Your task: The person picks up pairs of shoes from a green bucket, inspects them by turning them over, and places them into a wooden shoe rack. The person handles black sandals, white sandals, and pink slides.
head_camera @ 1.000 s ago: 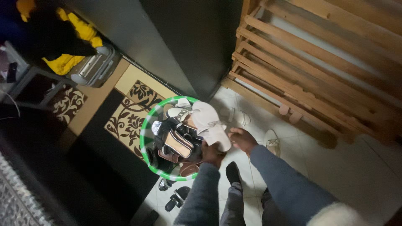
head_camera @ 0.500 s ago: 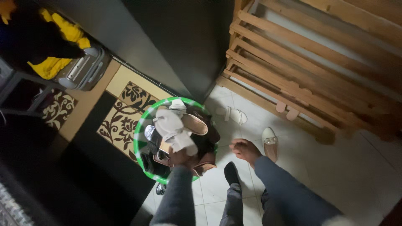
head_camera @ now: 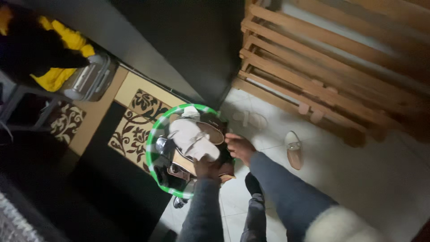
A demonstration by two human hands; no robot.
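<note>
A round basket with a green and white rim [head_camera: 153, 139] stands on the floor, filled with several shoes and sandals. My left hand [head_camera: 207, 167] grips a white sandal [head_camera: 194, 141] by its heel, holding it over the basket. My right hand [head_camera: 239, 147] reaches to the basket's right edge, next to a tan sandal [head_camera: 213, 131] in the pile, and holds nothing. Both arms wear grey sleeves.
A white sandal [head_camera: 251, 119] and a beige flat shoe [head_camera: 294, 150] lie on the tiled floor. A wooden slatted rack [head_camera: 331, 67] stands at the back right. A patterned rug [head_camera: 134, 121], a grey suitcase [head_camera: 89, 80] and a dark wall are at the left.
My right hand moved left from the open floor to the basket's edge. My left hand shifted the white sandal slightly right over the basket. The camera drifted a little.
</note>
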